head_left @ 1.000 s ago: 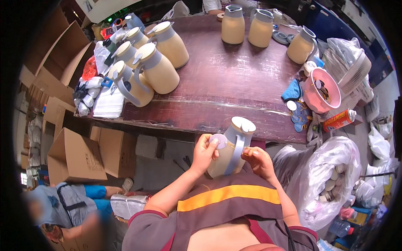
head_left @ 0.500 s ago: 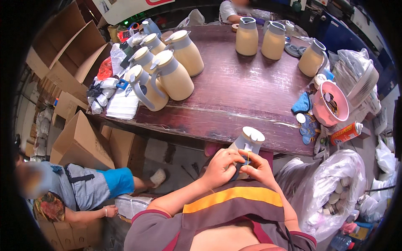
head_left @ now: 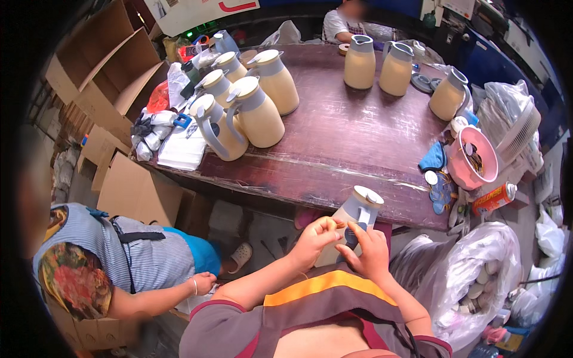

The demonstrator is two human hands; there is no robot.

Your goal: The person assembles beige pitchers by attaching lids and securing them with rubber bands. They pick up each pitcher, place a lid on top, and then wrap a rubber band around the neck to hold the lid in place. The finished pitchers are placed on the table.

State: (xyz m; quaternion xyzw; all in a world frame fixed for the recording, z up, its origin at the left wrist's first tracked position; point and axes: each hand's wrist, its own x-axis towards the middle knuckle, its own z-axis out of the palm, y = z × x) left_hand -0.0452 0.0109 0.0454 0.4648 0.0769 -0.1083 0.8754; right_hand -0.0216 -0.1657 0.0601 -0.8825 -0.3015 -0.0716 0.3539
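Observation:
A cream and grey thermos jug [head_left: 341, 213] stands between me and the table's near edge, its lid on and its handle towards me. In front of the handle, my left hand [head_left: 317, 241] is closed, thumb and forefinger pinching a thin yellowish string [head_left: 341, 225]. That string runs across to the fingertips of my right hand [head_left: 369, 253], whose fingers are bent at the jug's handle with the thumb held apart. Between the right thumb and forefinger shows a dark round tag [head_left: 350, 238]; its link to the string is hard to make out.
Several lidded jugs [head_left: 258, 119] stand at the table's left, three lidless ones [head_left: 360, 65] at the back right. A pink basin [head_left: 486, 156], blue tags [head_left: 440, 194] and a spray can [head_left: 494, 198] lie right. A plastic sack [head_left: 498, 244] sits below. A co-worker [head_left: 143, 262] is at left.
My hands have shifted, and the string now stretches sideways between them instead of upright. The right thumb has opened away from the forefinger. The co-worker at left has come closer.

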